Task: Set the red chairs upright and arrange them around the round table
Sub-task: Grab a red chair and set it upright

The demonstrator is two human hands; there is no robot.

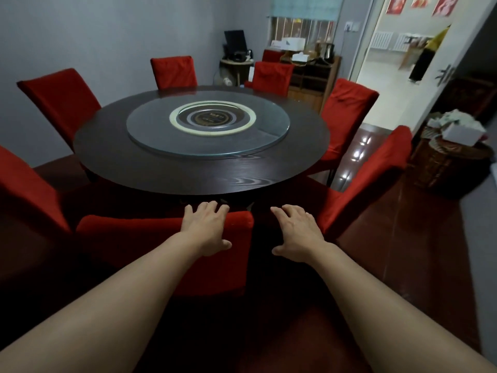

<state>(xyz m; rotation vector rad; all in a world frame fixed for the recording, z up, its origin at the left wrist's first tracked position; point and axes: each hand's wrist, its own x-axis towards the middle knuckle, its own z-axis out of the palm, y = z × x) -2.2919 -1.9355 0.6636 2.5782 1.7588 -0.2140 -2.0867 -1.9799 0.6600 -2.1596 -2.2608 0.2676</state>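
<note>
Left hand (208, 227) rests flat, fingers spread, on the near red chair (166, 251) backrest's right end. Right hand (297, 230), also spread, hovers just right of it, holding nothing. Backrest runs left-right, close against the tabletop (201, 173) edge ahead.

- Grey walls (107, 30) fill the upper left of the frame.
- A glossy dark red floor (398, 238) at lower right reflects spots of light.
- A window (301, 30) at top centre has a pale blue blind (306, 6) above it.
- Below it, a wooden sideboard (314, 79) carries boxes and a kettle (328, 51).
- A monitor (235, 40) stands on a small stand left of the sideboard.
- An open door (462, 57) at upper right shows a bright hallway with a radiator (382, 40).
- A wicker basket (446, 162) sits at right.
</note>
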